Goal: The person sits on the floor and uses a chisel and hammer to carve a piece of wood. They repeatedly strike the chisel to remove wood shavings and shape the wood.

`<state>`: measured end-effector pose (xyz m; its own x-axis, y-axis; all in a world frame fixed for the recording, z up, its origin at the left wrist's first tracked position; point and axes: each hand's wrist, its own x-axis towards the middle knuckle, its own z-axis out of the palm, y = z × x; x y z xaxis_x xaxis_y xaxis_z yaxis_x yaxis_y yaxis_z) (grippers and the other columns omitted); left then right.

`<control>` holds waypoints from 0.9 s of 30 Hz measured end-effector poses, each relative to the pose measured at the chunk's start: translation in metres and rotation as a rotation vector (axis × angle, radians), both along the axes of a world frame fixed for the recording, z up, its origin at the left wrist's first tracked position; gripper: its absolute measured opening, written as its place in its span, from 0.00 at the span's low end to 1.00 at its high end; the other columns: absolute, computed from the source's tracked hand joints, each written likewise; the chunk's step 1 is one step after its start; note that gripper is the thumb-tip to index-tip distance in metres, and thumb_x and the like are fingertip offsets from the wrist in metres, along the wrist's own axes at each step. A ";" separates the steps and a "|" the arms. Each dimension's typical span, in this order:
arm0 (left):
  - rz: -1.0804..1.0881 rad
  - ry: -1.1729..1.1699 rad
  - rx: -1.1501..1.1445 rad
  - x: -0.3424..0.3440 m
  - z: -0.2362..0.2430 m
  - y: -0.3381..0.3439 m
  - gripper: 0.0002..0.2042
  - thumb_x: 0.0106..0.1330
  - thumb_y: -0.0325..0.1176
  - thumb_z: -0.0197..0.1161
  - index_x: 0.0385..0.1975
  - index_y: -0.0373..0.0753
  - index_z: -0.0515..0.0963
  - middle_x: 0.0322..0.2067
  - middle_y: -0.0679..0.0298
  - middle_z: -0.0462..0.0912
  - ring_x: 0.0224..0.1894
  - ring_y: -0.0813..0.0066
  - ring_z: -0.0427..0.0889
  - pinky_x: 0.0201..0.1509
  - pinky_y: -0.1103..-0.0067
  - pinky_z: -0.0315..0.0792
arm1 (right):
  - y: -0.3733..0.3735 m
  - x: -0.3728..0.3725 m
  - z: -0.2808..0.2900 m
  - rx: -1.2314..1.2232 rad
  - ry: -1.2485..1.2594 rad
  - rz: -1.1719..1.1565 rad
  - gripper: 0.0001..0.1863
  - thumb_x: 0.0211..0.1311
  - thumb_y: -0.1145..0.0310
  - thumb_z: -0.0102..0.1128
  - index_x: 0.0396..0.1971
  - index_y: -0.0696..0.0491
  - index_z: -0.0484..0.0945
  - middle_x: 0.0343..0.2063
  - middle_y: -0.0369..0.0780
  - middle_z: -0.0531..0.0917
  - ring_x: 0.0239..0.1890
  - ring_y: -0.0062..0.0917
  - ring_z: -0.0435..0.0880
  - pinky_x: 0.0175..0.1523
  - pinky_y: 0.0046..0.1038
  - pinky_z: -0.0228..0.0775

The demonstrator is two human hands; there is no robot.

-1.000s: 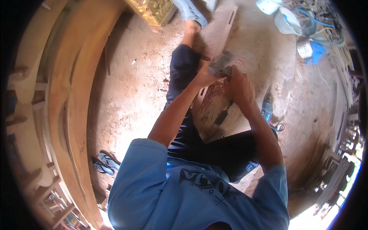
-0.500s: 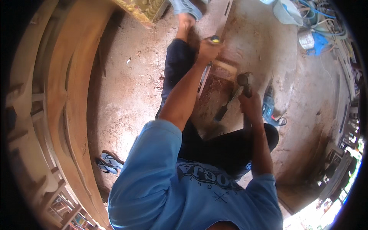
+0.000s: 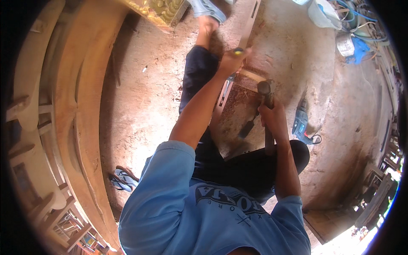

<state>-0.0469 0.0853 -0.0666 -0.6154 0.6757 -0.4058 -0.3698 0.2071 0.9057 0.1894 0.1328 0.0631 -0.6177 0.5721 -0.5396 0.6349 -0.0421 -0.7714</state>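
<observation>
My left hand (image 3: 232, 63) is closed round an upright chisel (image 3: 239, 51), whose black-and-yellow handle end shows above the fist. Its blade is mostly hidden under the hand. Below it lies a long wooden plank (image 3: 245, 37) with narrow slots cut through it. To the right, my right hand (image 3: 274, 118) grips a hammer (image 3: 264, 88) by its handle, the dark round head up and apart from the chisel. A pale wooden block (image 3: 253, 75) sits against the plank, partly behind the hammer head. On the floor by my right hand rests a dark flat-ended tool (image 3: 246, 128).
A blue power drill (image 3: 301, 121) lies right of my right hand. Large wooden boards (image 3: 87, 85) stand along the left. Flip-flops (image 3: 123, 179) lie near them. A gold carved piece (image 3: 159, 10), a white tub (image 3: 323, 15) and tangled hoses (image 3: 361, 25) are at the far side.
My left hand has come slightly nearer to me along the plank with the chisel. The hammer has shifted a little left, toward the chisel. The view has tilted slightly.
</observation>
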 end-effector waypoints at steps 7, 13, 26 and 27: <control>-0.005 -0.040 -0.071 0.000 0.004 -0.001 0.28 0.71 0.62 0.58 0.30 0.38 0.71 0.18 0.65 0.72 0.14 0.77 0.73 0.16 0.77 0.68 | -0.002 -0.003 0.007 -0.016 0.001 -0.017 0.06 0.58 0.72 0.60 0.33 0.57 0.74 0.17 0.34 0.74 0.15 0.19 0.74 0.21 0.26 0.65; -0.120 -0.395 0.118 -0.007 0.016 -0.003 0.27 0.72 0.63 0.55 0.27 0.41 0.70 0.17 0.67 0.72 0.13 0.77 0.70 0.16 0.76 0.68 | -0.003 0.003 0.006 -0.006 -0.042 0.001 0.11 0.59 0.68 0.61 0.37 0.60 0.78 0.17 0.37 0.77 0.16 0.21 0.76 0.23 0.29 0.68; -0.415 -0.309 0.008 -0.022 0.043 -0.015 0.29 0.69 0.68 0.55 0.32 0.42 0.72 0.16 0.70 0.70 0.14 0.81 0.68 0.19 0.79 0.66 | -0.001 0.002 -0.008 -0.008 -0.079 0.007 0.13 0.56 0.69 0.62 0.40 0.61 0.79 0.19 0.40 0.79 0.17 0.23 0.77 0.25 0.31 0.69; -0.455 -0.144 -0.139 -0.026 0.052 -0.016 0.29 0.69 0.68 0.55 0.32 0.42 0.72 0.16 0.70 0.70 0.14 0.81 0.68 0.19 0.79 0.66 | -0.002 0.002 -0.007 -0.006 -0.067 0.013 0.13 0.56 0.69 0.62 0.40 0.61 0.79 0.19 0.40 0.79 0.17 0.23 0.77 0.25 0.31 0.69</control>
<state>-0.0727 0.0693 -0.0150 -0.2015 0.7963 -0.5704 -0.3327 0.4921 0.8045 0.1911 0.1310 0.0559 -0.5871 0.5611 -0.5836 0.6858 -0.0383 -0.7268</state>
